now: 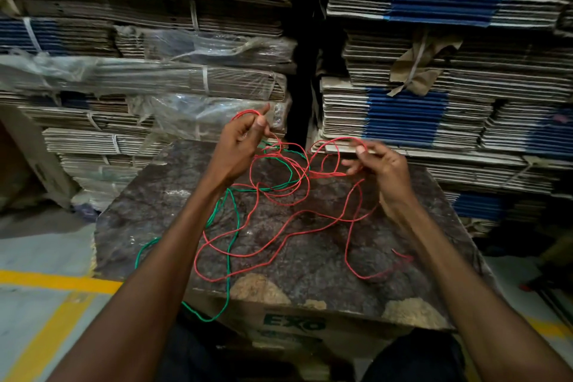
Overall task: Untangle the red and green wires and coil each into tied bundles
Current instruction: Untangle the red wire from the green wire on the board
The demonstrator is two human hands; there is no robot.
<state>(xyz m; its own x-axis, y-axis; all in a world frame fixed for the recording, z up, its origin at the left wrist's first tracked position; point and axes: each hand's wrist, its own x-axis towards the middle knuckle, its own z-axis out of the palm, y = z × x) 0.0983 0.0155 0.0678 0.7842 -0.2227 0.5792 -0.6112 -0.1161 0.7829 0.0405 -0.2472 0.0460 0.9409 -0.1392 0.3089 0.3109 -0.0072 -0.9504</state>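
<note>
Head view looks down on two tall stacks of flattened cardboard (434, 40), one to the left and one to the right of a dark gap, filling the background. Before them stands one cardboard box (310, 245) with a dark mottled top and "EXO" printed on its near side; grey floor with yellow lines (55, 281) shows at both sides.

Two wires lie across the box top, tangled together toward its far side. One red wire (279, 245) sprawls in several wide loops over the middle and right of the top, a loose end near the right edge. One green wire (229, 226) runs from the tangle along the left of the top and hangs over the near edge.

Two bare arms reach forward, both hands raised above the far part of the box. The left hand (245, 139) has its fingers curled, gripping a small loop of red wire at its fingertips. The right hand (376, 164) pinches a red strand between thumb and forefinger, the other fingers loosely curled.
</note>
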